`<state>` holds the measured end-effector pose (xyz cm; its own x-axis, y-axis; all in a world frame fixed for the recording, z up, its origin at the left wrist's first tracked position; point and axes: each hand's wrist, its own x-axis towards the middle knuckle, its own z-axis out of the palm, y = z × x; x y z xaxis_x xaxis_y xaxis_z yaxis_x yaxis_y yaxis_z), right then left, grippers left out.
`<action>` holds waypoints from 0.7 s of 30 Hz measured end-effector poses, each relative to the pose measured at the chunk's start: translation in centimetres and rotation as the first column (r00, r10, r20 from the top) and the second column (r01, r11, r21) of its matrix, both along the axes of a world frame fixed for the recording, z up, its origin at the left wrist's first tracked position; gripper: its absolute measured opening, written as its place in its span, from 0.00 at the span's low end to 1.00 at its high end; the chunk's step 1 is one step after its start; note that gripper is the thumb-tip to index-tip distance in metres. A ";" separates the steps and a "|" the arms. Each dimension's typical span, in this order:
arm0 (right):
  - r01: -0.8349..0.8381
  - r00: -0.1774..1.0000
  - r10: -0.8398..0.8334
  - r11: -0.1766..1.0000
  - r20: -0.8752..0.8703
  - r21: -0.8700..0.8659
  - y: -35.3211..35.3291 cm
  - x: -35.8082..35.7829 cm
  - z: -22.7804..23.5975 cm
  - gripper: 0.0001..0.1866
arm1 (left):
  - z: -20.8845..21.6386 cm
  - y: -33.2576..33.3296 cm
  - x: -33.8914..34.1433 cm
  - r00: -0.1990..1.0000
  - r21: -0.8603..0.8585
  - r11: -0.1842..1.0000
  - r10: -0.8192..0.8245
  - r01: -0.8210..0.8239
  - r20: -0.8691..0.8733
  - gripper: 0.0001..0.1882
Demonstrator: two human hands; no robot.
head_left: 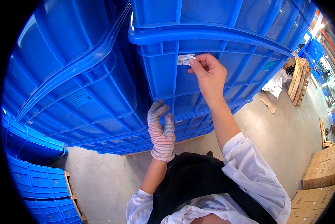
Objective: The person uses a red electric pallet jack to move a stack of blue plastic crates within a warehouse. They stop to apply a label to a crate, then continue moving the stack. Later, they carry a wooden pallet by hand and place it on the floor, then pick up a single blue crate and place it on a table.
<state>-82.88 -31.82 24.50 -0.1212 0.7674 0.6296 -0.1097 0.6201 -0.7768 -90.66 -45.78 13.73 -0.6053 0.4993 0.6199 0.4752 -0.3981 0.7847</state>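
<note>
Thin white paper label [184, 60] high on ribbed blue plastic crate [188, 87], right end pinched in bare right hand's [213, 76] fingers. Before crate's lower left, striped knit-gloved left hand [161, 130], fingers loosely parted, contact with crate hard to judge.

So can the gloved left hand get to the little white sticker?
Probably yes: the left hand is below the white sticker, with nothing between them; the right hand covers only one edge.
</note>
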 end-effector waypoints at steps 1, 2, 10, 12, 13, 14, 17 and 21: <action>0.001 1.000 -0.001 1.000 -0.002 -0.001 0.0 0.0 0.0 0.05 | 0.0 0.0 0.0 1.000 0.004 1.000 -0.004 0.004 0.001 0.11; -0.001 1.000 0.001 1.000 -0.005 -0.001 0.0 0.0 0.0 0.05 | -0.1 0.0 -0.1 1.000 0.008 1.000 -0.009 0.009 0.002 0.11; 0.009 1.000 -0.009 1.000 0.010 0.003 -0.1 0.0 0.1 0.05 | -0.2 0.2 -0.2 1.000 0.012 1.000 -0.011 0.011 -0.023 0.10; 0.013 1.000 -0.013 1.000 0.010 0.003 -0.2 0.0 0.2 0.05 | -0.3 0.2 -0.2 1.000 0.016 1.000 -0.015 0.015 -0.017 0.10; 0.014 1.000 -0.014 1.000 0.009 0.003 -0.2 0.0 0.2 0.05 | -0.3 0.2 -0.2 1.000 0.016 1.000 -0.016 0.016 -0.013 0.10; 0.008 1.000 -0.008 1.000 0.002 0.002 -0.2 0.0 0.1 0.05 | -0.3 0.3 -0.2 1.000 0.017 1.000 -0.018 0.018 -0.009 0.10; -0.005 1.000 0.005 1.000 -0.016 -0.001 -0.1 -0.1 0.0 0.05 | -0.2 0.2 -0.3 1.000 0.020 1.000 -0.013 0.013 -0.028 0.10; 0.000 1.000 0.000 1.000 -0.019 -0.017 -0.3 -0.2 0.2 0.05 | -0.2 0.3 -0.2 1.000 0.015 1.000 -0.015 0.015 -0.024 0.10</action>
